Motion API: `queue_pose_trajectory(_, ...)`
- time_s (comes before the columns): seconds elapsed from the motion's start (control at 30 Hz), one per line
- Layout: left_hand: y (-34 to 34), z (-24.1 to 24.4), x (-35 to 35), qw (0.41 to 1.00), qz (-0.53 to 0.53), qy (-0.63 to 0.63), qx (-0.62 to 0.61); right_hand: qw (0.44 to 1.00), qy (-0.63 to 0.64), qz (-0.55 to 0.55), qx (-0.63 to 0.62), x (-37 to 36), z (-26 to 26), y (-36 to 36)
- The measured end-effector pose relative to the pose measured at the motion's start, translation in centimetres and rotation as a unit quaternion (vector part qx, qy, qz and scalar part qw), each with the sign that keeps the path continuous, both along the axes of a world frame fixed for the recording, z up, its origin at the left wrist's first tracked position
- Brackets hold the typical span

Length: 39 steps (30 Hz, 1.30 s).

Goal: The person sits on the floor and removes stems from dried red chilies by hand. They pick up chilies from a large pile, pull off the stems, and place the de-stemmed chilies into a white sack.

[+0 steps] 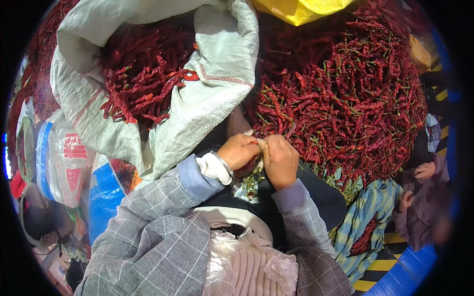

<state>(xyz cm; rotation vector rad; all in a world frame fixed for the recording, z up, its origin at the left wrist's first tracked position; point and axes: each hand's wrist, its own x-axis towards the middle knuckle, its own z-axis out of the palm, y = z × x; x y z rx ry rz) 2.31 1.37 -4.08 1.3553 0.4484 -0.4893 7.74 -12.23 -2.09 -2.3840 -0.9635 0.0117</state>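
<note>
My left hand and my right hand meet above my lap, fingers bent and fingertips nearly touching. Red bits of chili show at the left fingers, and a red pod partly shows under that palm. What the right fingers pinch is hidden. Green chili stems lie just below and between the hands. Beyond my left hand stands a white woven sack with its rim rolled open, holding dried red chilies. A large heap of red chilies with green stems rises beyond my right hand.
Yellow sheeting hangs over the heap's far edge. Plastic bags and a blue-and-white sack are at left. A checked cloth lies at lower right, near another person's hands. Yellow-and-black striping marks the floor.
</note>
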Motion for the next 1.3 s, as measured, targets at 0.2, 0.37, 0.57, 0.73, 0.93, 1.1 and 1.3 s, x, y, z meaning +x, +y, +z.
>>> queue_pose_trajectory(0.2, 2.5, 1.0, 1.3, 0.928, 0.154, 0.131, -0.314, 0.987, 0.136, -0.052, 0.064, 1.9, -0.3, 3.3)
queue_pose_trajectory(0.37, -0.2, 5.5, 0.3, 0.948, -0.179, -0.260, 0.046, 0.969, 0.183, -0.163, 0.010, 4.3, -2.6, 1.0)
queue_pose_trajectory(0.57, 1.3, -1.3, 6.7, 0.902, 0.041, -0.118, 0.413, 0.934, 0.138, -0.244, -0.221, 2.7, 3.1, -8.9)
queue_pose_trajectory(0.73, 2.8, -16.0, 7.6, 0.986, 0.165, -0.027, 0.014, 0.858, 0.332, -0.264, -0.291, 2.7, -2.6, -5.5)
queue_pose_trajectory(0.93, -2.8, -7.3, 7.6, 0.980, 0.030, -0.145, 0.135, 0.848, 0.360, -0.313, 0.232, 0.5, -8.2, -5.5)
queue_pose_trajectory(1.1, -4.6, 4.7, 11.5, 0.982, 0.018, -0.186, -0.020, 0.877, 0.244, -0.283, 0.303, 5.2, 7.0, -7.0)
queue_pose_trajectory(1.3, -0.5, 12.1, 19.1, 0.832, -0.096, -0.499, 0.222, 0.953, -0.073, -0.285, -0.075, 16.2, 12.4, -15.1)
